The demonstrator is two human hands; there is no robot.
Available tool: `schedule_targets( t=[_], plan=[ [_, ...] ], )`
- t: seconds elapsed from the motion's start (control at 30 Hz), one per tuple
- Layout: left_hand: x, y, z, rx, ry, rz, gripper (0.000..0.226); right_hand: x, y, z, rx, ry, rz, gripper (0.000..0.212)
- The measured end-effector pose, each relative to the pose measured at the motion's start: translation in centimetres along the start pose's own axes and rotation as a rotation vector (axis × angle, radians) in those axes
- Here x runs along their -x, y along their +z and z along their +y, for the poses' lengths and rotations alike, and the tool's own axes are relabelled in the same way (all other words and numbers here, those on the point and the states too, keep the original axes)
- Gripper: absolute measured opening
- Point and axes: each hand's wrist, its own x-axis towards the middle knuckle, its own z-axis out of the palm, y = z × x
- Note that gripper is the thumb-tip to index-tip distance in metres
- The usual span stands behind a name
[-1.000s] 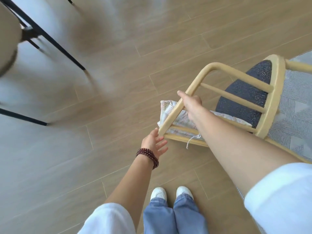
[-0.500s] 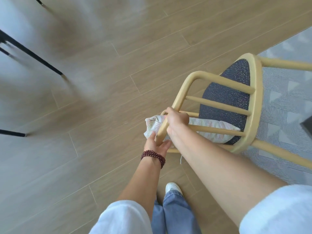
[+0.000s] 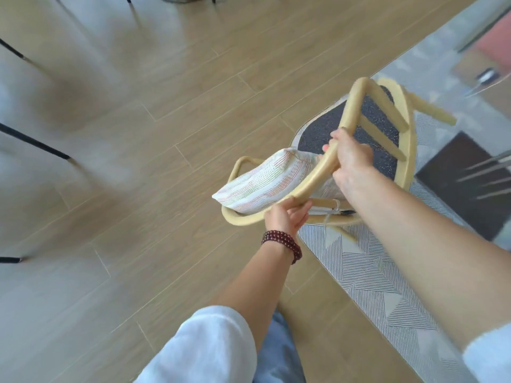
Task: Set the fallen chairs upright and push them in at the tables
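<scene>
Two hands grip the tilted pale wooden chair (image 3: 351,111) above the rug (image 3: 367,272) edge: right hand (image 3: 351,158) closed around its curved rail, left hand (image 3: 286,215) closed around that rail's lower end, striped cushion (image 3: 265,183) beside.

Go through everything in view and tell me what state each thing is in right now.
wooden chair: tipped over, partly lifted
left hand: gripping the chair's curved rail
right hand: gripping the chair's back frame
striped cushion: tilted, sagging against the frame
patterned rug: lying flat
</scene>
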Motion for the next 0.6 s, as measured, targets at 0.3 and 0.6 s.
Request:
schedule_targets(
  t=[0.3, 0.6],
  plan=[
    [5.2, 4.3, -8.6, -0.432, 0.036, -0.011, 0.013, 2.1, -12.9, -3.5, -0.249, -0.061, 0.111, 0.012],
    [8.2, 6.5, -10.8, -0.714, -0.003, -0.177, 0.028, 3.1, -23.0, -4.5, -0.375, -0.073, 0.108, 0.012]
  ],
)
